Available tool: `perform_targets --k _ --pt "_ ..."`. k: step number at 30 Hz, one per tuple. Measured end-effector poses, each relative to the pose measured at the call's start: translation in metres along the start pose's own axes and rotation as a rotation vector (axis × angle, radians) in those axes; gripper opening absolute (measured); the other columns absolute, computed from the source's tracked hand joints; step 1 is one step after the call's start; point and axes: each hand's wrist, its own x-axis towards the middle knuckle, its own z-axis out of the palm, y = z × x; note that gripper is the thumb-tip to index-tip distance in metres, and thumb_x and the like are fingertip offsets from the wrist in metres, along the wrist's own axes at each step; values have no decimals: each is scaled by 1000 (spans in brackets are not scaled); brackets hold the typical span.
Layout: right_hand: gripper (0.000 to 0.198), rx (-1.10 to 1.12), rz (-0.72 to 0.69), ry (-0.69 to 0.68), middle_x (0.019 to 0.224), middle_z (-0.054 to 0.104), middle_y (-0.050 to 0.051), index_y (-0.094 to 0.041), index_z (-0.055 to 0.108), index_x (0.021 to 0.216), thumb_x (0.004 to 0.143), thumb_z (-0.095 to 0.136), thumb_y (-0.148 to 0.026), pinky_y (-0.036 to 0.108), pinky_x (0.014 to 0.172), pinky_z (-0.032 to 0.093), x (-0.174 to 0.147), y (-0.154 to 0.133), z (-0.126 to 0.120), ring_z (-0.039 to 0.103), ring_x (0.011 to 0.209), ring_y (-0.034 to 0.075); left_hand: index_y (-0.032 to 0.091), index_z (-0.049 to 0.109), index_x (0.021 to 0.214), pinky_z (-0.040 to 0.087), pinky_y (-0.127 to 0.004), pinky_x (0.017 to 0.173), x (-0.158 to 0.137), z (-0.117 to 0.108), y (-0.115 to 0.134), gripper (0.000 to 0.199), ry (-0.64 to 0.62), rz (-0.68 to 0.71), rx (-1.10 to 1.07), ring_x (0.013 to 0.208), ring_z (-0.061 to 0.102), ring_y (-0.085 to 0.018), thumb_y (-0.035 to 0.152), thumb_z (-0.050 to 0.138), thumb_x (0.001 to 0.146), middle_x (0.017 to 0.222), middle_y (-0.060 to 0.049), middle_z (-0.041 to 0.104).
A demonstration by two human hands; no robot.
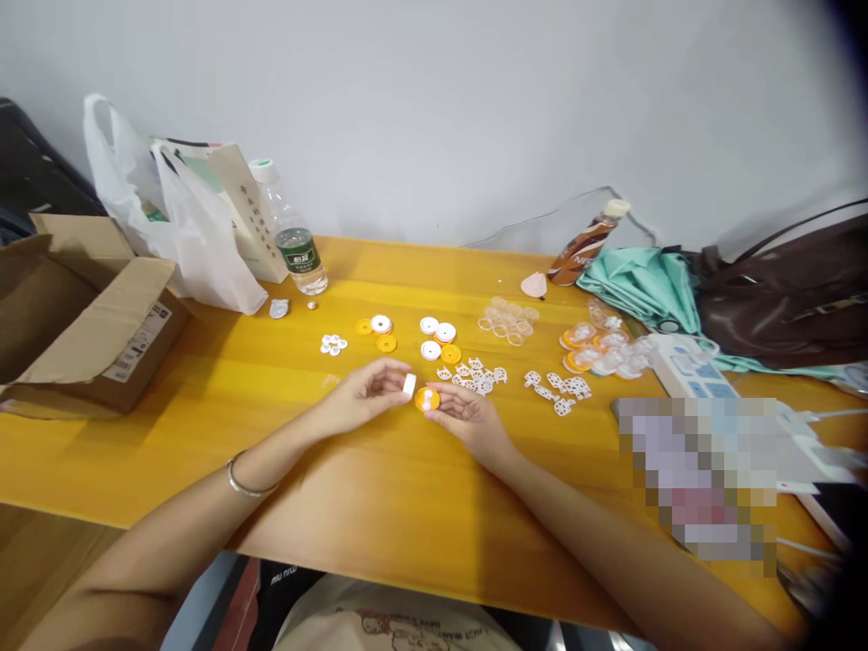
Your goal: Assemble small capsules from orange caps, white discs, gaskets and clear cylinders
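Note:
Between thumb and fingers, my left hand (363, 395) pinches a small white block-like piece (410, 384). My right hand (478, 425) grips an orange round disc (427, 399) with white parts on its face, close beside the white piece. Just beyond the hands lie white and orange discs (429, 350), some stacked, and another group of discs (381, 324) to their left. White carriage-shaped cutouts (481, 375) are spread past my right hand, with more cutouts (562, 389) farther right. Small white round pieces (333, 344) sit beyond my left hand.
Clear rings (508, 316) and clear-covered orange pieces (603, 348) lie right of centre. A cardboard box (128, 334), plastic bag (203, 244) and water bottle (298, 249) stand left. At right are a drink bottle (587, 244), green cloth (634, 285), brown bag (779, 280) and power strip (698, 375).

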Motion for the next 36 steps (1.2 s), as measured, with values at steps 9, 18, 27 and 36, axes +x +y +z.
perform_targets --k 9,18,27,36 --pt "39 -98 -80 -61 86 70 2 -23 63 101 64 74 -28 36 84 52 -4 9 1 66 79 16 16 57 105 45 -30 82 -9 21 7 24 6 215 632 90 59 -16 29 54 85 102 -7 64" --pt "49 -107 -117 -73 81 67 -1 -26 48 111 68 69 -16 34 77 53 -9 6 2 66 75 14 16 60 97 45 -27 74 -10 26 -2 22 34 189 660 79 59 -16 34 55 84 87 -5 65" --pt "41 -51 -79 -103 76 68 -2 -24 46 94 65 74 -24 33 76 52 -7 6 2 66 73 15 17 56 114 45 -31 84 -11 19 -11 33 -14 265 618 91 59 -17 34 52 86 103 -9 64" --pt "32 -241 -153 -151 74 65 -2 -25 41 90 73 68 -30 29 66 51 -14 6 2 64 67 13 17 56 105 47 -28 74 -14 23 -7 29 -13 293 624 82 58 -16 26 57 78 93 -6 63"
